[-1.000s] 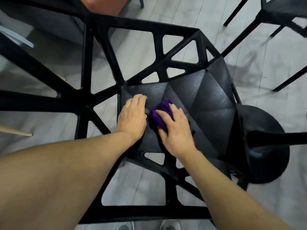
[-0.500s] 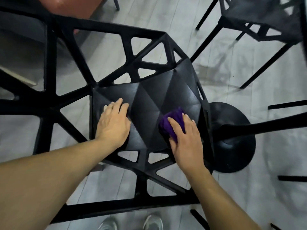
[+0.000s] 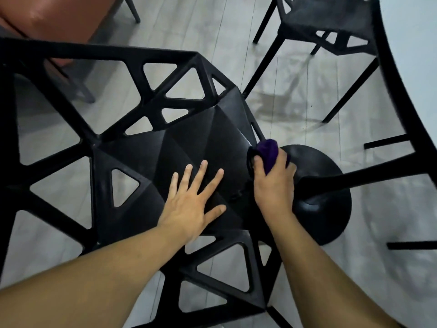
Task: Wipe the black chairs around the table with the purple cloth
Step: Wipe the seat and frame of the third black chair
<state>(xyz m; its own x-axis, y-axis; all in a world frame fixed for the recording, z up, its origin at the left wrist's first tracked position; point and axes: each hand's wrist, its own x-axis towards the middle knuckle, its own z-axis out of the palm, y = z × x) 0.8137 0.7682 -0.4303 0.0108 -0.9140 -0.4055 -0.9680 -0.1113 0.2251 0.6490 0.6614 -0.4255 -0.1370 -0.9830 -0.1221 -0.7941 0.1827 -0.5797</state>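
Observation:
A black chair (image 3: 146, 147) with a faceted seat and triangular cut-outs fills the middle of the view below me. My left hand (image 3: 189, 204) rests flat on the seat with its fingers spread. My right hand (image 3: 274, 183) grips the bunched purple cloth (image 3: 267, 151) and holds it against the seat's right front edge. Most of the cloth is hidden inside the fist.
The table's round black base (image 3: 324, 209) and leg stand right beside the seat. The white table top with its black rim (image 3: 402, 74) curves along the right edge. A second black chair (image 3: 328, 22) stands at the top right, a brown chair (image 3: 47, 17) at the top left. Grey plank floor lies underneath.
My right hand has slid the cloth rightward across the seat to its right edge. My left hand has moved toward the seat's middle and spread its fingers. The view has shifted.

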